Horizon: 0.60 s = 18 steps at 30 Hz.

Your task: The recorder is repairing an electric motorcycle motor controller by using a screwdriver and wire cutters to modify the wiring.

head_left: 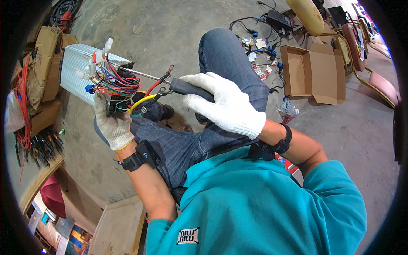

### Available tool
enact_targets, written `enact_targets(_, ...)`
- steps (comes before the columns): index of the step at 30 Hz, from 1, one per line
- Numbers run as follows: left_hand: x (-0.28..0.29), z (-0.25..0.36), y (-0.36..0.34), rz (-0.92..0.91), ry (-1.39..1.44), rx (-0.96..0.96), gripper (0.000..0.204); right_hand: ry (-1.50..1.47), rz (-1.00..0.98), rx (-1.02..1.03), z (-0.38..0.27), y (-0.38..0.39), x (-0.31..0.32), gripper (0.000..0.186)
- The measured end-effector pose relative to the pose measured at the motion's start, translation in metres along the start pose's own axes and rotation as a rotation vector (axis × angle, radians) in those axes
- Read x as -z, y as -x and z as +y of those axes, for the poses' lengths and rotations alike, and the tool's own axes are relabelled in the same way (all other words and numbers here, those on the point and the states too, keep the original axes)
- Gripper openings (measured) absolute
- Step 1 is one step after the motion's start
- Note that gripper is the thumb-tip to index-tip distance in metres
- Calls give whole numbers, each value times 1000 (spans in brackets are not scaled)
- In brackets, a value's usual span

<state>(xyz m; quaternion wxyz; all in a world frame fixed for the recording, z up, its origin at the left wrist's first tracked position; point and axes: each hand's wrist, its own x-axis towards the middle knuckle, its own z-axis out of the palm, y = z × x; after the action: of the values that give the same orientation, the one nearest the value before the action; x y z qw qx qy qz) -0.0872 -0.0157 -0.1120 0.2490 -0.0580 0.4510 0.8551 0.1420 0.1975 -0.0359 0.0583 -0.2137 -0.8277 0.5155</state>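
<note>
My right hand (231, 104), in a white knitted glove, is closed round the black handle of a screwdriver (191, 89). Its shaft points left to the wired end of a silver ribbed metal box (76, 70), where the tip is hidden among wires. My left hand (114, 127), gloved in greyish white, grips that same end from below; its fingers are partly hidden. A bundle of thin coloured wires (121, 86) with white, red and blue plugs spills over the box end. Thick red (154, 87) and yellow (142, 102) cables with metal lugs stick out toward the screwdriver handle.
My jeans-clad legs (231, 59) are bent beneath the work. At right lie an open cardboard box (296, 72), a plastic bottle (289, 108), and scattered cables and connectors (265, 53). Chairs (352, 46) stand farther right. Cartons (46, 63) and red wire (23, 102) sit at left.
</note>
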Motion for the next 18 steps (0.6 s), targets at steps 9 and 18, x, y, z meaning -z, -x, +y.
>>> enact_targets(9, -6, 0, 4, -13, 53, 1, 37, -817, -364, -522, -6, -17, 14, 42)
enact_targets(18, 7, 1, -3, -40, 83, -8, 42, -201, -141, -244, -17, -5, 15, 49)
